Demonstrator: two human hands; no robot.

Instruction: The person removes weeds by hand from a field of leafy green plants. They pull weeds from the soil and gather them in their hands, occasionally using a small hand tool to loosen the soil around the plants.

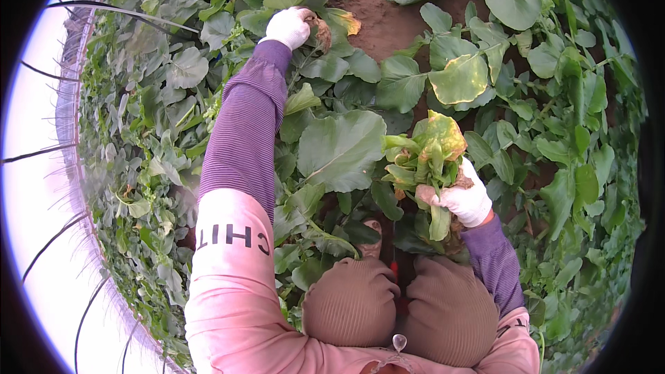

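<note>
My left hand (pixel 288 27), in a white knit glove, reaches far out to the upper left with its fingers closed on a withered brown leaf (pixel 323 36). Beside that leaf is another with a yellow, drying tip (pixel 349 22). Nearer my knees, my right hand (pixel 465 196), gloved the same way, grips a bunch of picked leaves (pixel 434 158). The bunch mixes green stalks, a yellow-spotted leaf on top and brown, dried bits. Its lower ends hang beneath the glove. The right fingertips are partly hidden by the leaves.
Broad-leaved green plants (pixel 343 153) crowd both sides. One leaf (pixel 460 80) has a yellow edge. Bare brown soil (pixel 387 21) shows at the top. My bent knees (pixel 353 301) and a shoe (pixel 370 239) are below. Plastic sheeting (pixel 36 218) with dark cords lines the left.
</note>
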